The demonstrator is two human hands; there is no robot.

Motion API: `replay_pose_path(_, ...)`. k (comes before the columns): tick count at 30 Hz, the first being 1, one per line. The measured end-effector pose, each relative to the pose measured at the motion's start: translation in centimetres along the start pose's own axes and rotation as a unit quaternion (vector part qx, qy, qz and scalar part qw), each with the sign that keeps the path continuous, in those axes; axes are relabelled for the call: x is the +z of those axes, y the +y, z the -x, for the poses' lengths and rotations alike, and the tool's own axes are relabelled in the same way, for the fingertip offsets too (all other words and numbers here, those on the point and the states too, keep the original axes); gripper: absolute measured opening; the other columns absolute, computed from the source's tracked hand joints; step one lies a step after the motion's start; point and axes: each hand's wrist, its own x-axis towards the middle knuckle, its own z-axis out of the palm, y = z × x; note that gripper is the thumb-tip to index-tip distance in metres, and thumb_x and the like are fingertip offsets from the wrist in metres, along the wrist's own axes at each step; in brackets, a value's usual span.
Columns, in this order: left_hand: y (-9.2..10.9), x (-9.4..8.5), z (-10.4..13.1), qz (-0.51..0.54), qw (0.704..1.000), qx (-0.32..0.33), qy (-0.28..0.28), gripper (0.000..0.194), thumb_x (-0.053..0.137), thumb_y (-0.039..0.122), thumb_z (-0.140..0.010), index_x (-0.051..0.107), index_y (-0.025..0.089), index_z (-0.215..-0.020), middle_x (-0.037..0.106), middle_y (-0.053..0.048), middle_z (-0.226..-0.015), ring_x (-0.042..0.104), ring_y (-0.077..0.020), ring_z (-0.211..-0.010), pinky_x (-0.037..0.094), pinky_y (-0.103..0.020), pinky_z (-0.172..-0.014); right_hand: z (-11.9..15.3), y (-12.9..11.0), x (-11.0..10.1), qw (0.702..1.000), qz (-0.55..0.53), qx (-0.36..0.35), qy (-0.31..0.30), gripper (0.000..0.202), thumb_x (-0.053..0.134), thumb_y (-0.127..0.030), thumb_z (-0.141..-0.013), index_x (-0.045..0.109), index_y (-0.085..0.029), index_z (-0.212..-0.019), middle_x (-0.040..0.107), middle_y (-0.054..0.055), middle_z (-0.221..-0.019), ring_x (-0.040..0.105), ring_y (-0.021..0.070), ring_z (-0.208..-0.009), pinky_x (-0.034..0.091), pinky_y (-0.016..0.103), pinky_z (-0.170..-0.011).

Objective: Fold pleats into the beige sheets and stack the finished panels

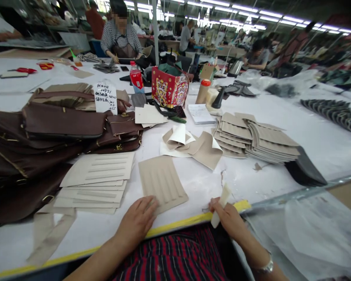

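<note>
My left hand (140, 218) lies flat on the lower left corner of a beige panel (163, 183) with several raised ridges. In my right hand (226, 218), near the table edge, is a flat cream folding stick (224, 195), gripped with one end pointing up. The stick is apart from the panel. Left of the panel lies a fanned stack of pale slotted panels (96, 183), with beige strips (54, 230) below it. Just beyond the ridged panel, curled beige and white scraps (203, 150) lie loosely on the white tabletop (193, 175).
Brown leather bags (64, 121) crowd the left. Layered beige pieces (251, 136) lie at right beside a black sheet (305, 168). Farther back stand a red box (169, 86), a bottle (136, 78) and an orange-capped container (203, 91). A co-worker (121, 35) sits across the table.
</note>
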Motion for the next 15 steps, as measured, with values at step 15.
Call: replay_pose_path(15, -2.4, 4.3, -1.4, -0.107, 0.969, 0.096, 0.199, 0.035, 0.042, 0.032, -0.085, 0.051, 0.025, -0.118, 0.060, -0.003, -0.112, 0.057, -0.0178, -0.097, 0.047, -0.030, -0.080, -5.4, -3.4, 5.9, 0.982, -0.096, 0.003, -0.163, 0.011, 0.047, -0.026, -0.072, 0.045, -0.017, -0.066, 0.047, -0.005, -0.048, 0.049, 0.0087, -0.037, 0.034, 0.016, -0.034)
